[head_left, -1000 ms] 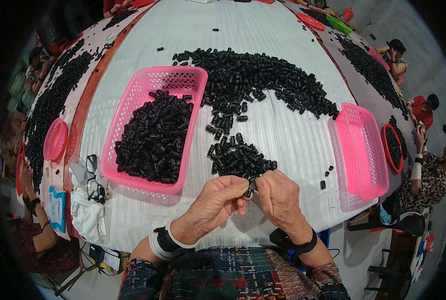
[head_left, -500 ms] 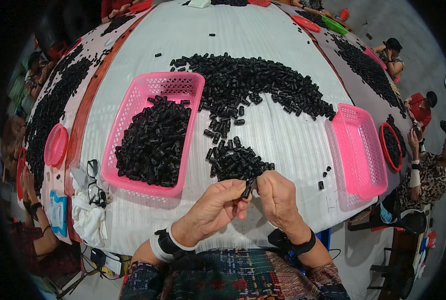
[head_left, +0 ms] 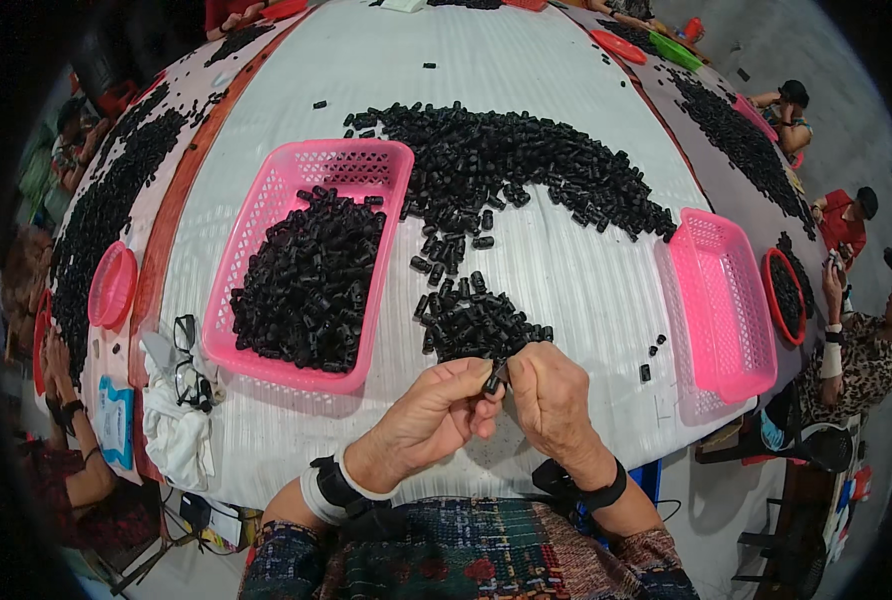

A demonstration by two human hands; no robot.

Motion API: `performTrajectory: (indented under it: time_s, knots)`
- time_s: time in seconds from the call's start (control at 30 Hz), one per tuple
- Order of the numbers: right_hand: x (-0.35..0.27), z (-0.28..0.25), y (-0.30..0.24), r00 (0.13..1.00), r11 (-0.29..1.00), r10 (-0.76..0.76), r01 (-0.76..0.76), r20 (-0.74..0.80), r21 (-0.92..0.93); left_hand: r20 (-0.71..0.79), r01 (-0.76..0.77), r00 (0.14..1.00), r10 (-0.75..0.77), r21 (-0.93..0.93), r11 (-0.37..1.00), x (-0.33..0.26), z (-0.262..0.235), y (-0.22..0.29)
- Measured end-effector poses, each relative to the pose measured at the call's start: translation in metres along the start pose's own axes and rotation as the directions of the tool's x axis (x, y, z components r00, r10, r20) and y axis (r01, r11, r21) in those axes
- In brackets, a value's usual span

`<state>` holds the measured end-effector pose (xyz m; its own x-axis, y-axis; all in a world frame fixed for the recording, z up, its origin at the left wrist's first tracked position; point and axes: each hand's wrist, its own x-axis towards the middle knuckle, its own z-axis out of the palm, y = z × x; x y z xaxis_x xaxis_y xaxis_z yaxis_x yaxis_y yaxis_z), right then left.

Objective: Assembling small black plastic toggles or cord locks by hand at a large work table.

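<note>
Both of my hands meet over the near edge of the white table (head_left: 586, 290). My left hand (head_left: 431, 420) and my right hand (head_left: 551, 405) are each pressed together on one small black plastic part (head_left: 493, 378), which sits between the fingertips of the two hands, clear of the table surface. Whether it is a single piece or two being joined I cannot tell; the fingers cover most of it.

Just beyond my fingertips lies a small heap of loose black parts (head_left: 476, 320), near enough to pick from without stretching. Further out, a long curved pile of black parts (head_left: 506, 165) runs across the middle of the table. To my left stands a pink basket (head_left: 366, 160), more than half filled with black parts. To my right stands a second pink basket (head_left: 731, 300), which looks nearly bare inside. A few stray pieces (head_left: 649, 360) lie between the small heap and that right basket.

Folded spectacles (head_left: 188, 360) rest on a white cloth (head_left: 178, 440) at the left table edge. Other people work at neighbouring tables on both sides.

Judgement on the step in hand: the piece is small and held only at the tips, so the pinch should stay firm and the hands close together, with the wrists steady over the table. Working low over the surface means a slip lands the piece on the table and not on the floor.
</note>
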<state>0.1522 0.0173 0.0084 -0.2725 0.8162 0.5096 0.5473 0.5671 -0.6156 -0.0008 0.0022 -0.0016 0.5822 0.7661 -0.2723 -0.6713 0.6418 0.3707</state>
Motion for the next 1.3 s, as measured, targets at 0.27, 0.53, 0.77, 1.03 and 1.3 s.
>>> performTrajectory:
  time_s: [0.27,0.53,0.77,1.03,1.3]
  knots:
    - [-0.002,0.002,0.0,0.998,0.999,0.002,0.001,0.067,-0.045,-0.043,-0.028,0.999,0.029,0.018,0.999,0.002,-0.005,0.0]
    - [0.003,-0.006,-0.001,0.999,0.998,-0.009,0.012,0.05,-0.061,-0.076,-0.034,0.996,0.042,0.106,0.994,0.0,0.003,0.001]
    - [-0.002,-0.006,0.002,0.998,0.992,-0.014,0.02,0.054,-0.123,-0.123,-0.045,0.991,0.061,0.131,0.99,0.0,0.004,-0.001]
    - [-0.005,-0.006,0.002,0.992,0.996,-0.033,0.043,0.121,-0.078,-0.127,-0.068,0.988,0.085,0.132,0.989,0.001,0.0,0.0]
    - [0.0,-0.008,-0.013,0.984,0.989,-0.145,0.144,-0.103,-0.018,-0.077,-0.046,0.996,0.053,0.084,0.995,-0.002,0.003,0.002]
